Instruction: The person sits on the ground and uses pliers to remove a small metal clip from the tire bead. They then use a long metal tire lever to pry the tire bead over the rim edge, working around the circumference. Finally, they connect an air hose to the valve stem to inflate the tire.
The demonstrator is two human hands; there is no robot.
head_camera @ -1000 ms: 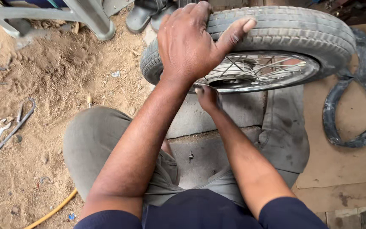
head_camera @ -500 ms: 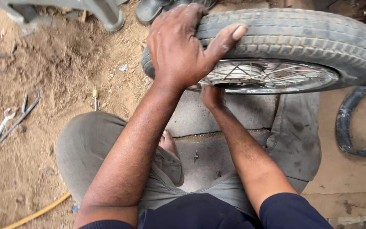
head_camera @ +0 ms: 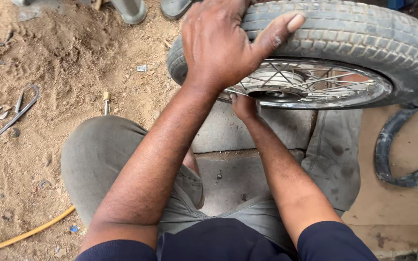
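Observation:
A spoked motorcycle wheel with a black treaded tyre stands tilted in front of me, its chrome rim and hub facing down toward my lap. My left hand is spread over the top of the tyre, thumb stretched along the tread, gripping it. My right hand reaches up under the rim near the hub; its fingers are hidden behind the rim and spokes, so what they hold cannot be made out. My knees in grey trousers are on either side.
A black inner tube lies on the ground at right. Metal spanners and tyre levers lie on the sandy dirt at left, with a small screwdriver nearby. A yellow hose crosses the lower left. Sandals sit at the top.
The view has shifted slightly right and closer. My left hand stays clamped on the tyre; my right hand has stayed under the rim by the hub.

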